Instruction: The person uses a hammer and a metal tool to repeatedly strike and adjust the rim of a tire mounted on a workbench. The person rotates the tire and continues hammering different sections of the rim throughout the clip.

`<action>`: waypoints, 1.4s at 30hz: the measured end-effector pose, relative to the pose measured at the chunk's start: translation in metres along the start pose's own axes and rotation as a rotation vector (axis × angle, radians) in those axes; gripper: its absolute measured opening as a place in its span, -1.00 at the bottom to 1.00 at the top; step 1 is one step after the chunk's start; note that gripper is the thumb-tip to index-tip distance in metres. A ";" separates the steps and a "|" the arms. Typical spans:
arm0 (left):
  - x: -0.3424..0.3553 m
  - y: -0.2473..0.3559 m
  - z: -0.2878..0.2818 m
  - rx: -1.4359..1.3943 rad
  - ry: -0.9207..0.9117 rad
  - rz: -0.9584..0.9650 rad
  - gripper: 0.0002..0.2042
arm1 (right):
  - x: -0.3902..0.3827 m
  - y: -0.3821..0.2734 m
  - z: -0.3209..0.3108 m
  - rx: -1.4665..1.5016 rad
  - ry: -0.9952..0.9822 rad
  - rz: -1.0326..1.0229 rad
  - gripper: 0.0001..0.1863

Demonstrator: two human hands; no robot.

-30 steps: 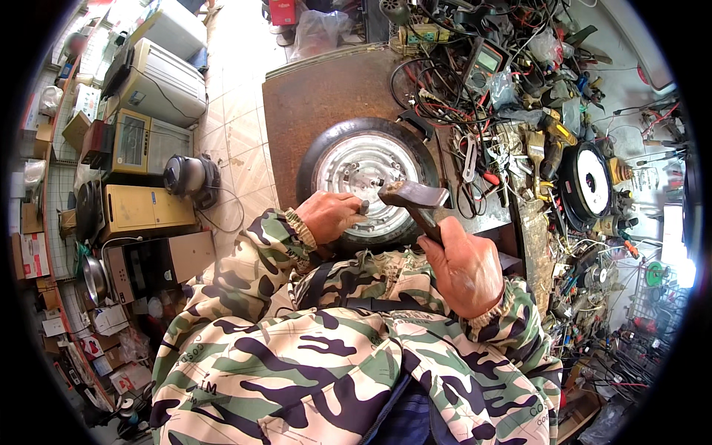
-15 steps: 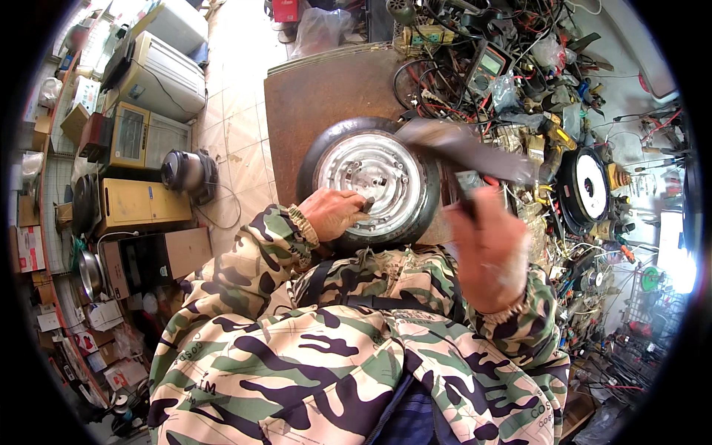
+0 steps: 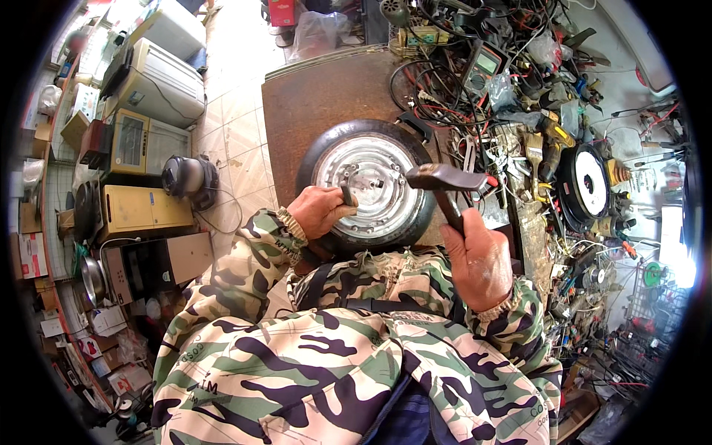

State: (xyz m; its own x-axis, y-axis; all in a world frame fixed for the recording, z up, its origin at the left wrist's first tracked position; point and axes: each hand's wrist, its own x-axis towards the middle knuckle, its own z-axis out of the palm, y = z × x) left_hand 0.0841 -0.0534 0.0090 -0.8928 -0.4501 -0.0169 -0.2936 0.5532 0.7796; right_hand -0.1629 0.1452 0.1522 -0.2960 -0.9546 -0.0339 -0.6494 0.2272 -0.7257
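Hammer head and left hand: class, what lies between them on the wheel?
In the head view, only the wheel's bare silver hub lies between the hammer and left hand.

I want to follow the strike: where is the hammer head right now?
In the head view, the hammer head sits right of centre, raised over the right edge of the wheel, above the right hand gripping its handle.

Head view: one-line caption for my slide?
Right hand holds hammer beside wheel; left hand grips a punch on its hub.
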 end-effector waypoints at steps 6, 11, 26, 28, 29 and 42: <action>0.000 0.003 0.007 -0.013 -0.011 0.015 -0.81 | -0.001 0.009 0.011 -0.009 -0.063 0.014 -0.72; 0.004 -0.006 0.007 0.063 -0.096 0.030 -0.82 | -0.001 0.007 0.012 0.019 -0.090 0.005 -0.73; 0.009 0.011 0.003 0.151 -0.181 0.068 -0.81 | 0.004 -0.006 0.020 -0.031 -0.122 -0.069 -0.74; 0.010 0.021 -0.001 0.154 -0.179 0.061 -0.85 | 0.004 -0.005 0.019 -0.032 -0.119 -0.067 -0.74; 0.011 0.024 -0.002 0.155 -0.178 0.057 -0.84 | 0.003 -0.005 0.019 -0.033 -0.118 -0.067 -0.74; 0.009 0.015 0.007 0.308 -0.178 0.192 -0.81 | 0.000 -0.007 0.025 -0.209 -0.210 -0.114 -0.74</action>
State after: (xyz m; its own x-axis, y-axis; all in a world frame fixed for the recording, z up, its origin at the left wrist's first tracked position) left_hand 0.0698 -0.0443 0.0159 -0.9788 -0.2041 -0.0184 -0.1797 0.8118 0.5555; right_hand -0.1408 0.1386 0.1407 -0.0756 -0.9902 -0.1174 -0.8066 0.1299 -0.5767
